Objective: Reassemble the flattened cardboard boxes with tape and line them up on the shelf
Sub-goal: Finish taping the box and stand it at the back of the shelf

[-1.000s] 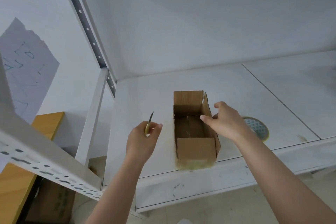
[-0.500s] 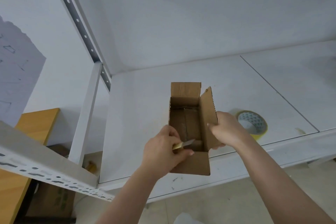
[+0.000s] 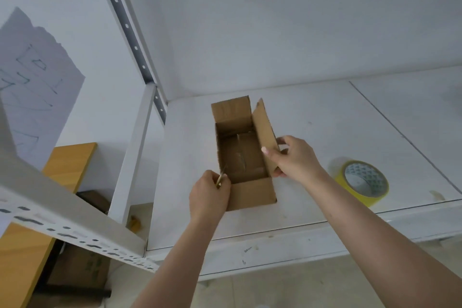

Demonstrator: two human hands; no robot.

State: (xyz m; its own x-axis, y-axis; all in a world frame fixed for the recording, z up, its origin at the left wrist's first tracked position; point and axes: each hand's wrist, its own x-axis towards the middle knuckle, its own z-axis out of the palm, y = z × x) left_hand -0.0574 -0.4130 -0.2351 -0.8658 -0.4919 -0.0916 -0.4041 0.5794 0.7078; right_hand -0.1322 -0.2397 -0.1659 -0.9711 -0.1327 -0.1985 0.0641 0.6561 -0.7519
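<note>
The cardboard box point(image 3: 243, 155), lifted 0.5 s ago, is back on the shelf point(image 3: 312, 117); its side flap is gripped by the right hand point(image 3: 292, 159), a small blade point(image 3: 221, 177) by the left hand point(image 3: 208, 196); alignment remains.

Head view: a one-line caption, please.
Right hand holds open cardboard box flap; left hand grips a small blade.

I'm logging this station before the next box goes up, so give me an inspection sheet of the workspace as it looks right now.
Surface: white shelf, scuffed, seam on the right.
Job's things: open cardboard box on the shelf, flaps up; yellow tape roll lying flat, right of it.
Clutter: brown carton below left; small yellow item on the floor.
Hands: left hand grips a small blade at the box's near-left corner; right hand pinches the right flap.
Cables: nothing seen.
Surroundings: perforated uprights, wooden board, sketched paper on the wall.
</note>
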